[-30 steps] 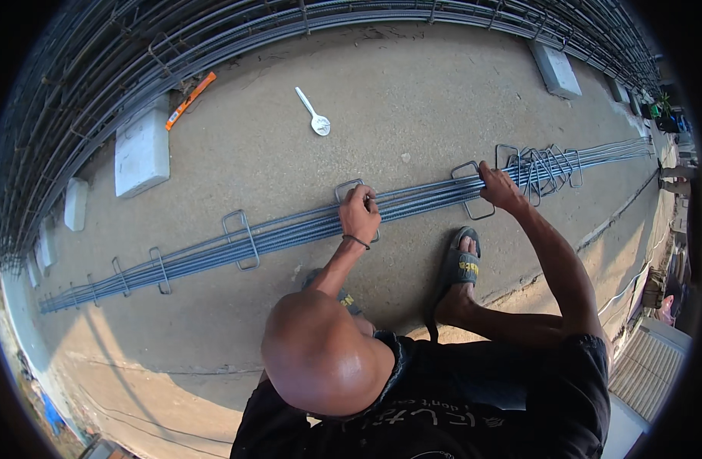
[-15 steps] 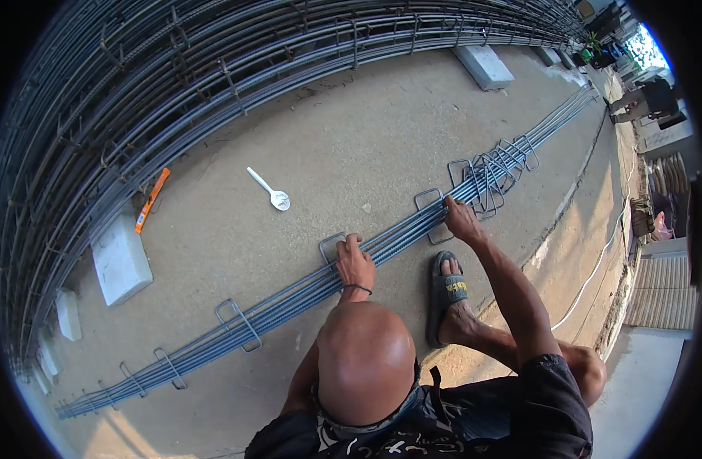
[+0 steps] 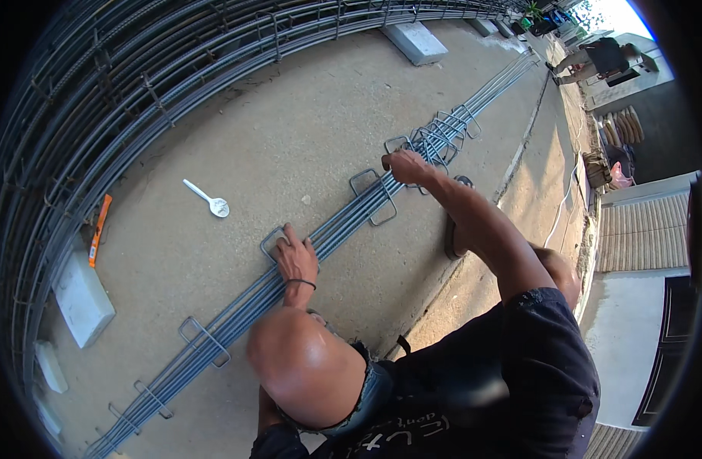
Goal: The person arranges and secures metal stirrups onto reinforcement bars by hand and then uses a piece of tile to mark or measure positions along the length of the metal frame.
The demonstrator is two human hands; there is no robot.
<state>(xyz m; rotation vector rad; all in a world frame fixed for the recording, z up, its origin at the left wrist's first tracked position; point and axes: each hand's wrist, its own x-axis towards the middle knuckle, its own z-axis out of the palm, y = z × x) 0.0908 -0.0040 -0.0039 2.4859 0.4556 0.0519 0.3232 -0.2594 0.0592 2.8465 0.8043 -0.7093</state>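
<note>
A bundle of long ribbed steel bars point(image 3: 247, 310) runs diagonally across the ground, with bent-wire stirrups looped around it. My left hand point(image 3: 296, 260) lies over the bars, fingers curled at a rectangular stirrup point(image 3: 265, 246). Further up the bundle, my right hand point(image 3: 407, 167) is closed at the near end of a cluster of stirrups point(image 3: 443, 138); its fingertips are partly hidden, and it seems to grip one of them. Between my hands another stirrup point(image 3: 352, 183) stands around the bars. Lower left, one more stirrup point(image 3: 184, 329) encircles the bundle, with others beyond it.
Stacked rebar cages point(image 3: 152, 84) rise along the far left, with white blocks point(image 3: 83, 302) near them. An orange strip-like object point(image 3: 100, 229) and a white plastic spoon point(image 3: 209, 199) lie on the concrete. Another person point(image 3: 603, 60) stands at upper right. A pale cable point(image 3: 569, 191) trails along the right.
My right hand has moved up along the bundle, from beside the single stirrup to the stirrup cluster. My left hand stays at its stirrup. The whole view has shifted and turned.
</note>
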